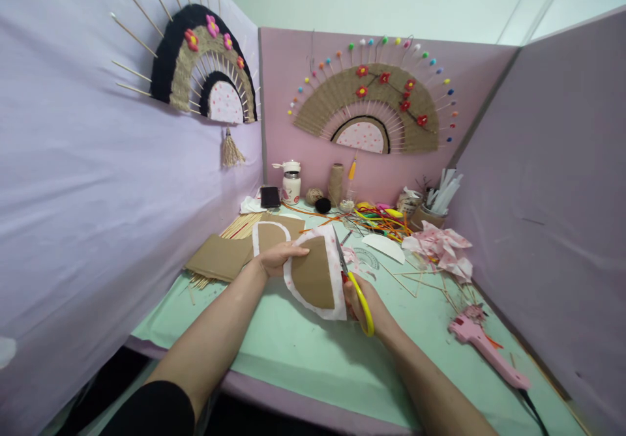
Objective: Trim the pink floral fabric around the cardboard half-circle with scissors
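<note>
My left hand [278, 257] grips the top edge of a half-round brown cardboard piece [313, 278] backed with white, pink-dotted fabric that sticks out all round it. My right hand [364, 302] holds yellow-handled scissors [360, 299], whose blades [341, 257] point up along the right fabric edge. A second cardboard half-round with a white border [270, 234] lies flat on the table just behind my left hand.
Flat cardboard sheets [220, 257] and a bundle of bamboo sticks [238, 227] lie at the left. Pink fabric scraps [440, 247], loose sticks and coloured wires crowd the right. A pink glue gun [484, 348] rests near the right front. Jars and twine stand at the back.
</note>
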The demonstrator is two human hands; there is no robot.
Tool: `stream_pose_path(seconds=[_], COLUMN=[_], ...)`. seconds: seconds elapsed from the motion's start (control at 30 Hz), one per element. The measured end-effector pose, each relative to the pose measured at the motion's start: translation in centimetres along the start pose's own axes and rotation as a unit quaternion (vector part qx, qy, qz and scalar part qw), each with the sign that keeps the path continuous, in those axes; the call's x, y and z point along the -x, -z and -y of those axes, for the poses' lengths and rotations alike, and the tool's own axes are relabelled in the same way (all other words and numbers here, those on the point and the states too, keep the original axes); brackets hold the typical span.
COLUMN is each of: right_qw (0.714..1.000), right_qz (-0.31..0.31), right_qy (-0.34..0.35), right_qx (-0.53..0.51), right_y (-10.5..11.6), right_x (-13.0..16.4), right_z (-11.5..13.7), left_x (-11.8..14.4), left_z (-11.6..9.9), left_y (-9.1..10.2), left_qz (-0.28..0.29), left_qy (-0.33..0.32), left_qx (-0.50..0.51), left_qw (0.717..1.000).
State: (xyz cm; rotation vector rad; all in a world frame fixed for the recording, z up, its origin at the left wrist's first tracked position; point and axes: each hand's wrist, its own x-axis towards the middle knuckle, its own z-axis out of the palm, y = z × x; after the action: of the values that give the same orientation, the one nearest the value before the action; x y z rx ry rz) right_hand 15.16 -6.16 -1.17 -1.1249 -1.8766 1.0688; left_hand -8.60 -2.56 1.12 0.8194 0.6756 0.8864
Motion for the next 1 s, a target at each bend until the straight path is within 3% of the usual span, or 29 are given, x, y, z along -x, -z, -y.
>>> stream_pose_path(seconds=[1.0], right_qw=[0.998], right_qz=[-0.003], right_qy=[-0.053], right_qx=[-0.030], right_y=[-0.07], right_x=[-0.33], right_z=[-0.47], left_x=[-0.14], left_z=[0.31], left_y=[0.16], left_qz=[0.023], left_qy=[0.008], left_qx=[-0.011], left_qw=[1.000])
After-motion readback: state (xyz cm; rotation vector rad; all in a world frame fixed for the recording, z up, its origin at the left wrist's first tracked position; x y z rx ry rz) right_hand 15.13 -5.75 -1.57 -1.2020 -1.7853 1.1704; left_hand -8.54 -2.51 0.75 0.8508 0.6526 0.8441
